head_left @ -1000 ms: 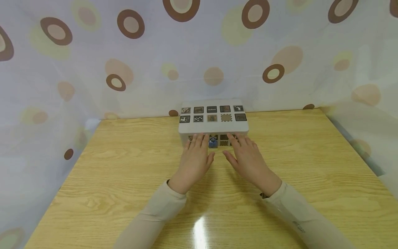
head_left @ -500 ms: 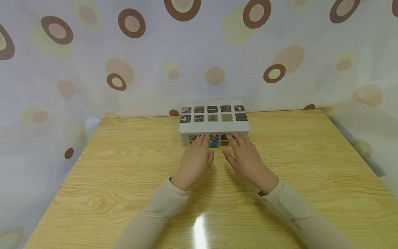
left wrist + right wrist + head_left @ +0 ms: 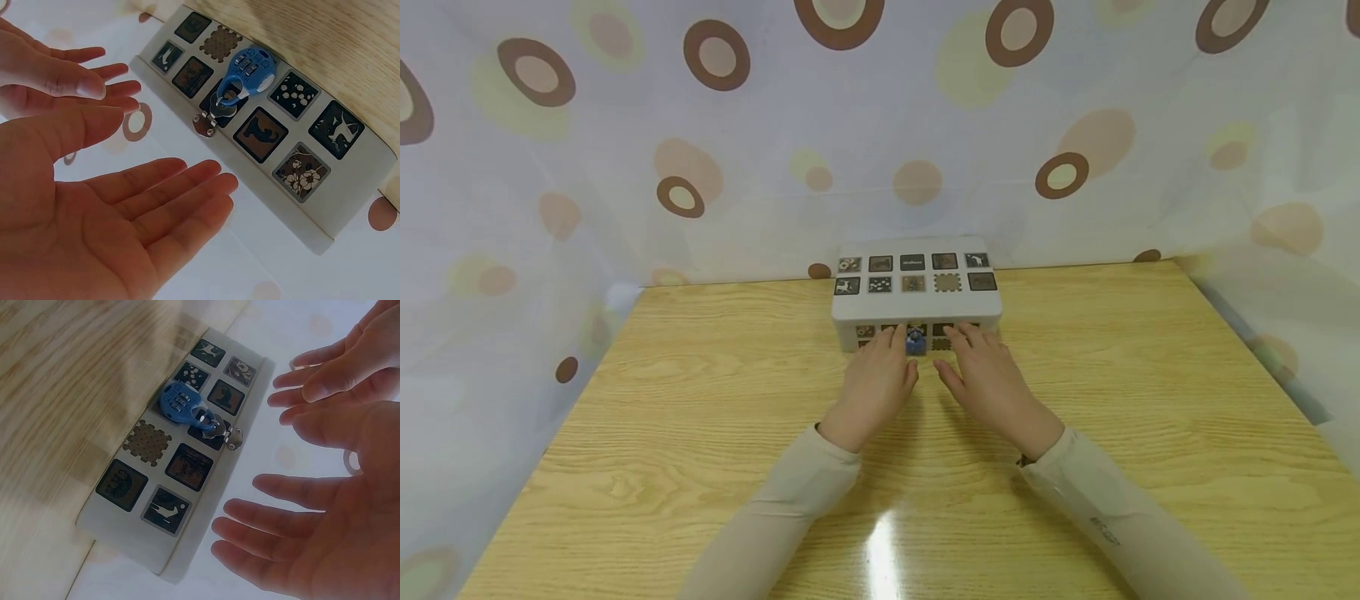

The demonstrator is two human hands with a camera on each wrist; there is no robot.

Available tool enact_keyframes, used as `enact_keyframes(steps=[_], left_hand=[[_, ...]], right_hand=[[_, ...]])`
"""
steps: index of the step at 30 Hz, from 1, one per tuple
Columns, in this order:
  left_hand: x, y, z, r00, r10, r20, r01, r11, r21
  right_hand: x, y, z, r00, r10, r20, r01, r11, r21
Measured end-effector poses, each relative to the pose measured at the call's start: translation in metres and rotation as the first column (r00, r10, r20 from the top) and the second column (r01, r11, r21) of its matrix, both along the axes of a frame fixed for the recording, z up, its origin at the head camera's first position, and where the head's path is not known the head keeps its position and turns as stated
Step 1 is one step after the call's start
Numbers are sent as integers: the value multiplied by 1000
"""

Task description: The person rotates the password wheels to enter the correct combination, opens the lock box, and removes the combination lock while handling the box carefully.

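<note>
A white rectangular box [image 3: 917,302] with rows of dark picture squares stands at the back of the table. On its front a blue combination padlock [image 3: 915,342] hangs through a metal hasp [image 3: 220,107], its number dials visible in the wrist views. My left hand [image 3: 874,379] is just left of the padlock, fingers stretched towards the box front and holding nothing. Mirroring it on the right, my right hand [image 3: 994,385] has its fingers extended and its thumb apart. Both wrist views show a gap between the fingertips and the box.
The wooden table [image 3: 700,433] runs from the box to the near edge of the view. Behind it and at both sides hangs a pale curtain [image 3: 865,108] with brown and cream circles. Light reflects off the tabletop near the front.
Both hands have drawn slightly back from the box lid, and the wrists have shifted a little inward. The box and padlock have not visibly moved.
</note>
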State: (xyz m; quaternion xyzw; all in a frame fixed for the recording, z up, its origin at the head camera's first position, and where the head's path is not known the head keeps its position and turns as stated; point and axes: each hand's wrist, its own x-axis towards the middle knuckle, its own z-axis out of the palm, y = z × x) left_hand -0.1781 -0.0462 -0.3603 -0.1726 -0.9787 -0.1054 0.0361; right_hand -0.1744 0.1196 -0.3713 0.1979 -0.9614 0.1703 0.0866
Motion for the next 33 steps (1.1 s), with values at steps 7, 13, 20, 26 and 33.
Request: enact_keyframes(steps=[7,13,20,26,33], left_hand=[[-3,2,-4,999,-14,-37,13,1000,-21],[-6,4,-7,999,-9,-41,7,999,-41],[-8,5,-8,1000,2,-27,-3,999,-40],[-12,7,-11,1000,18,3,-18,1000,-18],[-15,8,-15,1000,26,8,-26,999,-23]], right_hand=[[-2,0,-2,1000,-4,1,4,1000,-10],[-5,0,-4,1000,-8,13,8,1000,-16],[-8,1,-6,1000,2,17,-2,999,-34],[-11,-1,-7,1000,16,6,-15,999,-51],[-16,-3,-10,1000,24,12,-23,998,-65]])
